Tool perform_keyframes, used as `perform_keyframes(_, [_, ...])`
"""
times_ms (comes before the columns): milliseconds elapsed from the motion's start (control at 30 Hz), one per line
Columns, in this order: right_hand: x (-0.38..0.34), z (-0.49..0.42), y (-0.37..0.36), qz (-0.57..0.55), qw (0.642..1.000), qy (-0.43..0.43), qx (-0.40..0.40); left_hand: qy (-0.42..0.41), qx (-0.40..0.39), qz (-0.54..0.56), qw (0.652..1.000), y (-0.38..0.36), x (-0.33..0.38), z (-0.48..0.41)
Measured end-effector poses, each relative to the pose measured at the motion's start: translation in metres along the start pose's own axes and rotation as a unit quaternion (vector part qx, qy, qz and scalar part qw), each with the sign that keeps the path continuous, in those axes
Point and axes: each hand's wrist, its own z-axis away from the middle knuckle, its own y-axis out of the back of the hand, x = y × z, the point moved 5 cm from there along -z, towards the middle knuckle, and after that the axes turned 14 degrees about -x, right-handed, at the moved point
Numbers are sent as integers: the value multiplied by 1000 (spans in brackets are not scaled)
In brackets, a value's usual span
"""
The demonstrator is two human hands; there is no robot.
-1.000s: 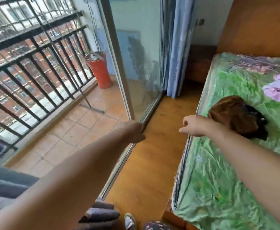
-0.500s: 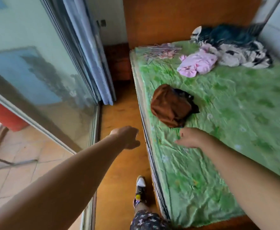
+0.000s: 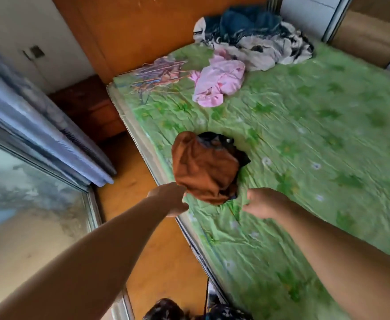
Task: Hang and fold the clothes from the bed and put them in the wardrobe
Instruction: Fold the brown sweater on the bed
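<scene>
Left hand (image 3: 168,199) and right hand (image 3: 263,202) now reach brown garment (image 3: 203,167); fingers hidden, grip untellable | green-sheeted bed (image 3: 304,135); wooden floor (image 3: 161,262)

The bed sheet (image 3: 328,135) is coloured light green and is printed with darker green leaves and small white flowers. One garment (image 3: 203,167) is rust-brown, another (image 3: 242,158) black, a third (image 3: 219,82) pale pink. A dark blue cloth (image 3: 247,21) and a cloth patterned in black and white (image 3: 277,49) are seen. The headboard (image 3: 143,26) and floor (image 3: 161,250) are orange-brown, the curtain (image 3: 39,135) grey-blue.
</scene>
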Motion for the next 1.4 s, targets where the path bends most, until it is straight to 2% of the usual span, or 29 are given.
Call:
perform_keyframes(367, [6, -137, 41, -113, 990, -86, -16, -94, -63, -97, 989, 100, -28, -189])
perform_keyframes(567, [-6, -254, 61, -209, 968, -137, 12, -108, -44, -146, 982, 135, -49, -348])
perform_keyframes(733, [-12, -334, 72, -237, 950, -196, 44, -128, -39, -218, 967, 137, -58, -442])
perform_keyframes(833, [-14, -368, 66, -274, 937, -215, 33, -138, -48, -206, 968, 140, -61, -488])
perform_keyframes(900, [-15, -378, 61, -283, 928, -238, 43, -146, -90, -147, 974, 139, -62, -512])
perform_keyframes(1000, [-20, -379, 57, -264, 929, -240, 99, -164, -114, -86, 976, 135, -62, -529])
perform_keyframes(1133, [-36, -355, 44, -331, 924, -183, 65, -225, -57, -102, 967, 132, -61, -512])
perform_keyframes(1200, [-47, -334, 41, -325, 932, -154, 47, -247, -66, -145, 956, 128, -65, -489])
perform_keyframes(1333, [-64, -283, 38, -318, 941, -108, 48, -258, -42, -300, 917, 126, -76, -443])
perform_keyframes(1400, [-66, -254, 42, -301, 946, -105, 62, -278, -52, -317, 905, 131, -77, -417])
